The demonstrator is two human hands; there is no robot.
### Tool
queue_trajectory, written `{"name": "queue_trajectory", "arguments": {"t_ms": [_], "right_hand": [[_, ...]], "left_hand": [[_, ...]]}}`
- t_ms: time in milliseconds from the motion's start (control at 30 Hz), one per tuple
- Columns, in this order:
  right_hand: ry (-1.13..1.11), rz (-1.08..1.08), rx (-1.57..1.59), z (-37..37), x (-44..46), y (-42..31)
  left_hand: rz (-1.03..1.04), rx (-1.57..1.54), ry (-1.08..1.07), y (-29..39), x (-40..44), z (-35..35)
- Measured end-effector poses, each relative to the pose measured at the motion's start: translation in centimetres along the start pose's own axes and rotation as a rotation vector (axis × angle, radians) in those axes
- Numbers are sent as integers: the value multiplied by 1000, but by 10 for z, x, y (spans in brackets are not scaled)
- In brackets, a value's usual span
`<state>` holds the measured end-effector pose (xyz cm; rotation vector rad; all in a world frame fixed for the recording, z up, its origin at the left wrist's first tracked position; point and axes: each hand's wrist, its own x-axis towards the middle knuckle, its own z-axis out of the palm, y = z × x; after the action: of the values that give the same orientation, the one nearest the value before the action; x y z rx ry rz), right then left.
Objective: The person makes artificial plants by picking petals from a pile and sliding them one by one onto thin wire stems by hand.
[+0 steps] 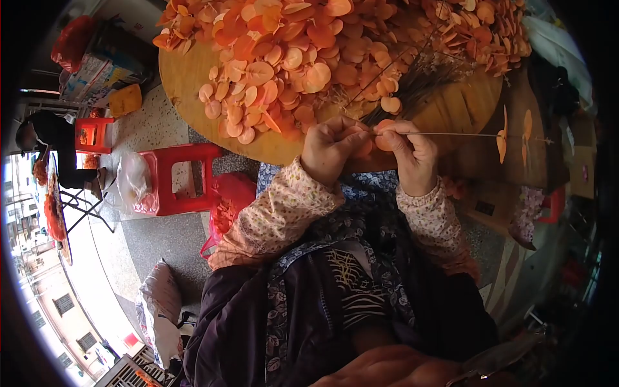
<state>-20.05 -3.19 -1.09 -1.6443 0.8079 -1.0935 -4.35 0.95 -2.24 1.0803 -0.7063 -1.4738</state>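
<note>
At the near edge of the round table, my left hand (332, 148) is closed in a pinch, with an orange artificial leaf (365, 147) at its fingertips. Close beside it, my right hand (414, 156) pinches a thin stem (458, 134) that runs out to the right. Another orange leaf (384, 137) shows between the two hands at the stem's end. Farther along the stem sit some orange leaves (501, 138), seen nearly edge-on. Beyond my hands lies a large heap of orange leaves (277, 64), with a bundle of dark bare stems (419, 84) next to it.
The wooden round table (187, 84) fills the space ahead. To the left stand a red stool (167, 180) and a red bag (232, 200). A person in dark clothes (64, 148) sits farther left. Cardboard boxes (487, 206) stand at the right.
</note>
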Motion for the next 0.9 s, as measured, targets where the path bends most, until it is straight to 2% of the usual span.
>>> {"name": "queue_trajectory", "arguments": {"t_ms": [233, 300, 467, 533, 633, 800, 900], "right_hand": [[-14, -42, -27, -2, -1, 10], [-23, -42, -25, -4, 1, 12], [-51, 36, -29, -6, 0, 5], [-58, -129, -91, -5, 1, 12], [-50, -220, -162, -4, 3, 16], [71, -203, -186, 6, -8, 25], [106, -235, -225, 7, -9, 26]], "left_hand": [[-90, -43, 25, 2, -3, 3], [-127, 103, -103, 2, -1, -3], [-155, 220, -126, 4, 0, -2], [-156, 229, -113, 2, -1, -1], [-120, 162, -83, -3, -3, 2], [97, 170, -13, -20, -6, 9], [108, 241, 10, -18, -9, 11]]}}
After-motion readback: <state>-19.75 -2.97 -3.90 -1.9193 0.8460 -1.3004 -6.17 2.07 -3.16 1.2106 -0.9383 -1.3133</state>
